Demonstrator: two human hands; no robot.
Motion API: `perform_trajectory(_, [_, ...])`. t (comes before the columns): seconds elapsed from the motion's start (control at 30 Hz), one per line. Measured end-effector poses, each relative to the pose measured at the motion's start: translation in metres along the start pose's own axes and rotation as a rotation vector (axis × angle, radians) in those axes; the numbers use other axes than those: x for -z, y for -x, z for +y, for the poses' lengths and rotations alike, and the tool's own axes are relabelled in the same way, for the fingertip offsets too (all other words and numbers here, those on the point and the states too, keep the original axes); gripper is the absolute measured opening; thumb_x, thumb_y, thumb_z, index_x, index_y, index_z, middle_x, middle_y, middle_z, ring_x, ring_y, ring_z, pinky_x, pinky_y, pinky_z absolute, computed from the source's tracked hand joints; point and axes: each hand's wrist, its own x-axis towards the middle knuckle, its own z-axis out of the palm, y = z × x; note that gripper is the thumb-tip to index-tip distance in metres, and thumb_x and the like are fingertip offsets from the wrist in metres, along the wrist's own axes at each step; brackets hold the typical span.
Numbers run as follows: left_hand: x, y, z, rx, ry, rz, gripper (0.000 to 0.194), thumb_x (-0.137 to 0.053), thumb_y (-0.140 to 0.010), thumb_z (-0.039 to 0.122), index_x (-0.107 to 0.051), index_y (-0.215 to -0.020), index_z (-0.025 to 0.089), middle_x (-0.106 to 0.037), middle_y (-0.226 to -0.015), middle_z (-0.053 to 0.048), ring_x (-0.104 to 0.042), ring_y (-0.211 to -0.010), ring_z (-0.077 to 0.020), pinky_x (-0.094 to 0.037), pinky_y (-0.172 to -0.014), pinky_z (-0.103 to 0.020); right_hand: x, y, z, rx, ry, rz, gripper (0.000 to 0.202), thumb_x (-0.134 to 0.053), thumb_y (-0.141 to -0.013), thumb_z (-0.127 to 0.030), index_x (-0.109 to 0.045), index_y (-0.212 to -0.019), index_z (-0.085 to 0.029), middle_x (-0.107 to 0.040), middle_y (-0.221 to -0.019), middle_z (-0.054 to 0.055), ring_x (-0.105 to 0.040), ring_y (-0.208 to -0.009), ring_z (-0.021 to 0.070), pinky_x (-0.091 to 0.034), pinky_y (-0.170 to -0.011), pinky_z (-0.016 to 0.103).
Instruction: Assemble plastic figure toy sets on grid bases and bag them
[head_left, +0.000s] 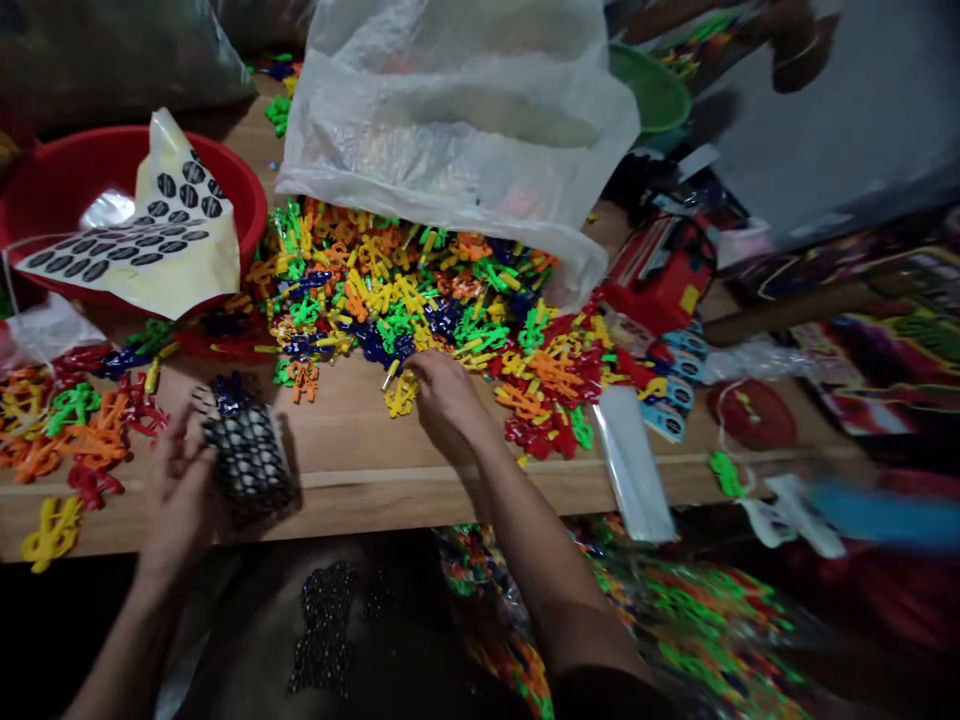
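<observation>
My left hand (180, 480) is at the table's front edge, its thumb and fingers on the left side of a block of stickers (251, 455) printed with dark rounded shapes. A dark blue plastic piece (231, 392) lies on top of the block, near my fingertips. My right hand (448, 395) reaches to the front of a big pile of colourful plastic pieces (405, 300). Its fingers are bent and pinched at a yellow plastic piece (401, 395), with dark blue ones just behind. Blur hides the exact grip.
A white plastic sack (450, 150) lies open behind the pile. At the left stands a red basin (247, 190) with a sticker sheet (150, 235) over its rim. More pieces (75, 420) lie in front. A red box (664, 275) and a clear plastic strip (634, 465) are at the right.
</observation>
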Motion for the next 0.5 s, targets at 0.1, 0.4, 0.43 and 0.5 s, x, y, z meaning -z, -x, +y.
perform_trajectory(0.1, [-0.056,0.033,-0.023,0.222,0.242,-0.039,0.074,-0.062,-0.097,0.042,-0.033,-0.165,0.035,-0.065,-0.142,-0.011,-0.068,-0.127,-0.0259,-0.061,-0.106,-0.047,-0.005,0.005,0.01,-0.015,0.03,-0.006,0.043,-0.045,-0.094,-0.004,-0.078,-0.117,-0.021,-0.073,-0.111,0.012,-0.062,-0.106,0.0268,-0.049,-0.096,0.037])
perform_trajectory(0.4, [-0.055,0.026,-0.03,-0.385,-0.497,-0.283,0.054,-0.053,-0.102,0.023,-0.055,-0.156,0.027,-0.057,-0.15,-0.016,-0.053,-0.142,-0.0335,-0.046,-0.121,-0.059,-0.012,0.027,0.023,0.065,0.022,-0.041,0.035,-0.041,-0.101,-0.009,-0.071,-0.116,-0.022,-0.065,-0.118,0.012,-0.053,-0.107,0.0267,-0.047,-0.096,0.037])
perform_trajectory(0.43, [-0.054,0.014,-0.029,-0.472,-0.536,-0.345,0.055,-0.05,-0.102,0.019,-0.056,-0.156,0.028,-0.057,-0.155,-0.014,-0.051,-0.146,-0.0336,-0.046,-0.122,-0.058,-0.012,0.026,0.023,0.105,-0.002,-0.049,0.035,-0.042,-0.101,-0.008,-0.07,-0.117,-0.023,-0.066,-0.122,0.012,-0.053,-0.109,0.0268,-0.047,-0.098,0.039])
perform_trajectory(0.5, [-0.054,-0.008,-0.03,-0.586,-0.574,-0.465,0.055,-0.046,-0.102,0.016,-0.058,-0.154,0.03,-0.06,-0.157,-0.011,-0.05,-0.148,-0.0327,-0.047,-0.122,-0.057,-0.01,0.025,0.022,0.178,-0.056,-0.072,0.037,-0.043,-0.099,-0.005,-0.068,-0.118,-0.024,-0.069,-0.127,0.011,-0.055,-0.111,0.0269,-0.047,-0.1,0.04])
